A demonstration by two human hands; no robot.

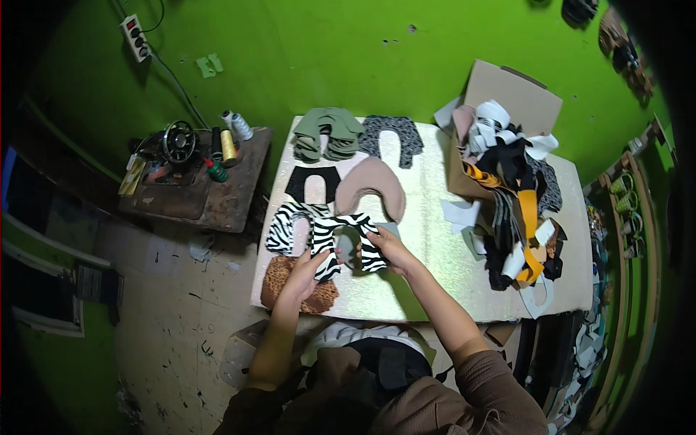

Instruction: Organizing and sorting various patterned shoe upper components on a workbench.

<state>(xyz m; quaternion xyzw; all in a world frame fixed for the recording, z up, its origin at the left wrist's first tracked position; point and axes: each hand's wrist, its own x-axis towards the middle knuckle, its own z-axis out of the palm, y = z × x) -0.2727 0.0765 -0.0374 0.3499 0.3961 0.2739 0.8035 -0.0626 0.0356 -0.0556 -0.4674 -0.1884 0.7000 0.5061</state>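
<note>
Both hands up over the near left part of the table [435, 290]. Left hand [308, 267] and right hand [388, 248] each closed on one end of a single zebra-striped U-shaped piece [348, 233], held just above the surface, open side toward the person.

Count of U-shaped cut pieces or stacks laid out on the table, six: one olive-green stack [328, 133] at the far edge, one grey speckled piece [391, 136] beside it, one black piece [313, 183], one dusty-pink piece [371, 185], one second zebra piece [288, 226] just left of the held one, one brown leopard-print piece [299, 286] under the left hand.

One cardboard box [507, 101] at the far right, tipped open, with a mixed heap of fabric scraps [518, 210] spilling out of it across the table: white, black, orange, grey.

Table surface pale, shimmery. Left of it, one dark wooden side table [217, 196] with a black sewing machine [177, 141] and about four thread spools [228, 141]. Walls bright green; one power strip [135, 36] on the wall. Floor light, paint-spattered.
</note>
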